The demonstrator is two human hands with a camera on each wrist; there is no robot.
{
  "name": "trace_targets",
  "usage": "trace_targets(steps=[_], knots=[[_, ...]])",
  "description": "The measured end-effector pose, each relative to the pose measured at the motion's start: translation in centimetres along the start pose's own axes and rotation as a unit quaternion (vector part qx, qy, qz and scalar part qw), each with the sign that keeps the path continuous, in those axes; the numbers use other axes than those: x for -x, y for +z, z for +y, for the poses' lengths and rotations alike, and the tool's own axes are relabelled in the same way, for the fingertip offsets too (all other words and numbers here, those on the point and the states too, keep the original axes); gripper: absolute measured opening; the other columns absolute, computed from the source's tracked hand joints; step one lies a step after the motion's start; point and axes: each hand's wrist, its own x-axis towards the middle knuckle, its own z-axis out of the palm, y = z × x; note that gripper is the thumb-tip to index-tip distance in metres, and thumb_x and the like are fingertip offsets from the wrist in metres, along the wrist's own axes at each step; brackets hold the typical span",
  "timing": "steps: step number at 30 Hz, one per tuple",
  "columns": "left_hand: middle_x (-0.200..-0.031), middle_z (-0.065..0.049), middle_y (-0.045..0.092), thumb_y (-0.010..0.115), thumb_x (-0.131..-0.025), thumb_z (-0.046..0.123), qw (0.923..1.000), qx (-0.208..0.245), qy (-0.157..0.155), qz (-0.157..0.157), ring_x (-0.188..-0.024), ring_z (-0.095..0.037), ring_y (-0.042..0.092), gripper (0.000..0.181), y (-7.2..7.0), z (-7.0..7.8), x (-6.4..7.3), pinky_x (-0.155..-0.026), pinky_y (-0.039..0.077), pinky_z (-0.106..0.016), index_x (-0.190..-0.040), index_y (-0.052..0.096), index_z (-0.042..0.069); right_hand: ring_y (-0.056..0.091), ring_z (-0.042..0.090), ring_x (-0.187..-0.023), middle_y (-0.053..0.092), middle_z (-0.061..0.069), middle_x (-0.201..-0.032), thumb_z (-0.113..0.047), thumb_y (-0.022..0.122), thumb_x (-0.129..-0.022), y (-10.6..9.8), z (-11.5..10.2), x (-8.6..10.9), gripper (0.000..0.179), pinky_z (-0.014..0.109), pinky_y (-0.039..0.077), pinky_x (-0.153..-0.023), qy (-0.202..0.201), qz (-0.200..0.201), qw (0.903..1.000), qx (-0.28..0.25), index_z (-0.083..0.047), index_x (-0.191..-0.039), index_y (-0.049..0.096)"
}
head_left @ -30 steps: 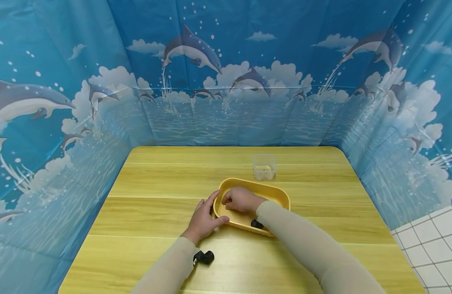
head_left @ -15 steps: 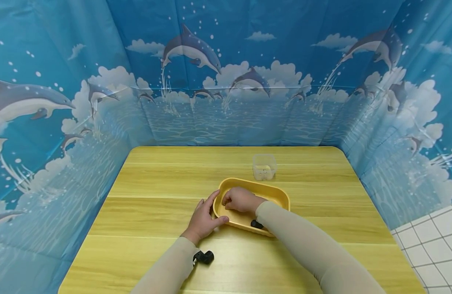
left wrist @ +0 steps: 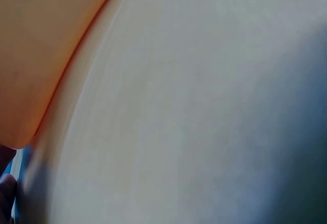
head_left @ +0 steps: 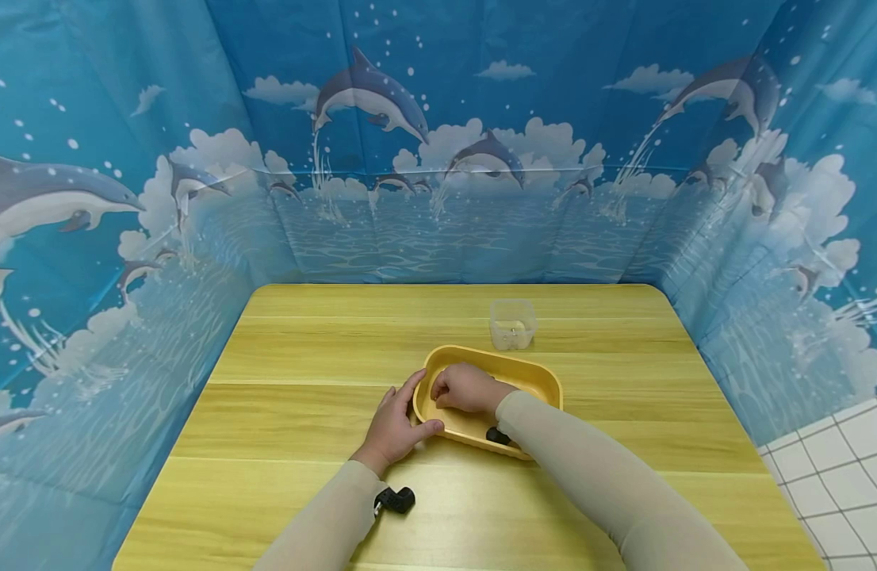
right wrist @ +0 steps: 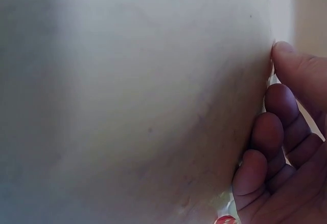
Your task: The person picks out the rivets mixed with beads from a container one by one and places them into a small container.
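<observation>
A yellow oblong tray (head_left: pixel 506 359) sits on the wooden table. My left hand (head_left: pixel 396 432) grips its left end, thumb over the near rim and index finger along the far corner; the left wrist view shows the tray's outer wall (left wrist: pixel 48 45). My right hand (head_left: pixel 470 387) is down inside the tray, fingers bent and tips low near its left end. In the right wrist view several curled fingers (right wrist: pixel 268 132) lie against a pale, blurred surface, the thumb above them. I cannot tell whether they hold something. A small red patterned bit (right wrist: pixel 226 219) shows below the fingers.
Behind the tray stands a small clear plastic box (head_left: pixel 513 325) with a few tiny shiny pieces in it. A black wrist camera (head_left: pixel 397 500) hangs off the left sleeve, another (head_left: pixel 497 434) off the right. A blue dolphin curtain (head_left: pixel 467 222) encloses the table's back and sides.
</observation>
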Motion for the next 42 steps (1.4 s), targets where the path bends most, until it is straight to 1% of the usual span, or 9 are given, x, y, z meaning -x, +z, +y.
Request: trace_targets(steps=[5, 10, 15, 19, 22, 25, 30, 37, 42], knots=[[-0.156, -0.006, 0.058, 0.085, -0.085, 0.049, 1.0, 0.001, -0.009, -0.004, -0.147, -0.041, 0.05, 0.096, 0.1, -0.1, -0.1, -0.132, 0.02, -0.06, -0.165, 0.036, 0.03, 0.057, 0.004, -0.074, 0.076, -0.008, -0.089, -0.016, 0.077, -0.095, 0.0, 0.0, 0.0, 0.006, 0.023, 0.053, -0.074, -0.001, -0.003, 0.9999, -0.01, -0.013, -0.097, 0.081], [-0.156, -0.007, 0.058, 0.085, -0.085, 0.048, 1.0, 0.0, -0.002, -0.001, -0.145, -0.038, 0.053, 0.095, 0.2, -0.2, -0.1, -0.132, 0.019, -0.061, -0.165, 0.037, 0.028, 0.057, 0.004, -0.074, 0.075, -0.008, -0.089, -0.014, 0.075, -0.096, 0.1, 0.2, -0.1, 0.006, 0.023, 0.053, -0.073, -0.004, -0.001, 0.9998, -0.02, -0.014, -0.096, 0.081], [-0.156, -0.007, 0.058, 0.086, -0.085, 0.046, 1.0, 0.001, 0.002, 0.002, -0.144, -0.04, 0.053, 0.094, 0.3, -0.3, -0.2, -0.131, 0.02, -0.062, -0.164, 0.038, 0.028, 0.057, 0.005, -0.073, 0.075, -0.008, -0.088, -0.009, 0.071, -0.094, 0.2, 0.5, -0.1, 0.011, 0.023, 0.053, -0.072, -0.011, 0.001, 0.9996, -0.027, -0.014, -0.095, 0.081], [-0.156, -0.007, 0.058, 0.086, -0.085, 0.045, 1.0, -0.001, 0.006, 0.004, -0.144, -0.04, 0.054, 0.094, 0.3, -0.4, -0.2, -0.131, 0.02, -0.062, -0.164, 0.038, 0.028, 0.054, 0.005, -0.07, 0.069, -0.01, -0.08, -0.007, 0.069, -0.092, 0.5, 0.9, -0.3, 0.013, 0.022, 0.05, -0.069, -0.015, -0.001, 0.9993, -0.036, -0.014, -0.095, 0.08], [-0.156, -0.007, 0.058, 0.086, -0.085, 0.046, 0.9999, -0.002, 0.009, 0.004, -0.143, -0.037, 0.056, 0.094, 0.3, -0.5, -0.2, -0.131, 0.02, -0.062, -0.164, 0.038, 0.027, 0.052, 0.005, -0.067, 0.063, -0.012, -0.074, -0.008, 0.071, -0.092, 0.7, 1.1, -0.4, 0.011, 0.021, 0.048, -0.067, -0.012, -0.003, 0.999, -0.044, -0.013, -0.096, 0.079], [-0.156, -0.007, 0.058, 0.085, -0.086, 0.046, 0.9999, -0.003, 0.013, 0.005, -0.142, -0.036, 0.057, 0.094, 0.3, -0.5, -0.2, -0.132, 0.019, -0.062, -0.164, 0.038, 0.027, 0.051, 0.004, -0.066, 0.06, -0.012, -0.072, -0.01, 0.074, -0.092, 0.7, 1.1, -0.4, 0.008, 0.021, 0.047, -0.066, -0.006, -0.005, 0.9985, -0.055, -0.013, -0.098, 0.079], [-0.156, -0.007, 0.058, 0.084, -0.086, 0.048, 0.9998, -0.008, 0.016, 0.004, -0.141, -0.035, 0.057, 0.094, 0.2, -0.5, -0.2, -0.131, 0.02, -0.062, -0.165, 0.037, 0.027, 0.053, 0.005, -0.067, 0.064, -0.011, -0.075, -0.013, 0.076, -0.094, 0.7, 1.0, -0.4, 0.006, 0.021, 0.048, -0.067, -0.002, -0.005, 0.9984, -0.056, -0.014, -0.098, 0.08], [-0.157, -0.007, 0.057, 0.085, -0.086, 0.046, 0.9998, -0.013, 0.015, 0.002, -0.142, -0.036, 0.056, 0.094, 0.2, -0.4, -0.2, -0.131, 0.021, -0.063, -0.165, 0.036, 0.026, 0.056, 0.005, -0.074, 0.073, -0.009, -0.088, -0.015, 0.077, -0.094, 0.7, 0.8, -0.4, 0.005, 0.023, 0.052, -0.072, -0.001, -0.002, 0.9992, -0.039, -0.014, -0.099, 0.08], [-0.158, -0.006, 0.056, 0.085, -0.087, 0.044, 0.9999, -0.011, 0.011, 0.002, -0.143, -0.037, 0.055, 0.094, 0.2, -0.3, -0.2, -0.131, 0.021, -0.063, -0.165, 0.036, 0.028, 0.056, 0.004, -0.071, 0.072, -0.011, -0.084, -0.017, 0.077, -0.095, 0.8, 0.8, -0.4, 0.005, 0.022, 0.051, -0.07, 0.003, -0.002, 0.9994, -0.033, -0.015, -0.098, 0.08]])
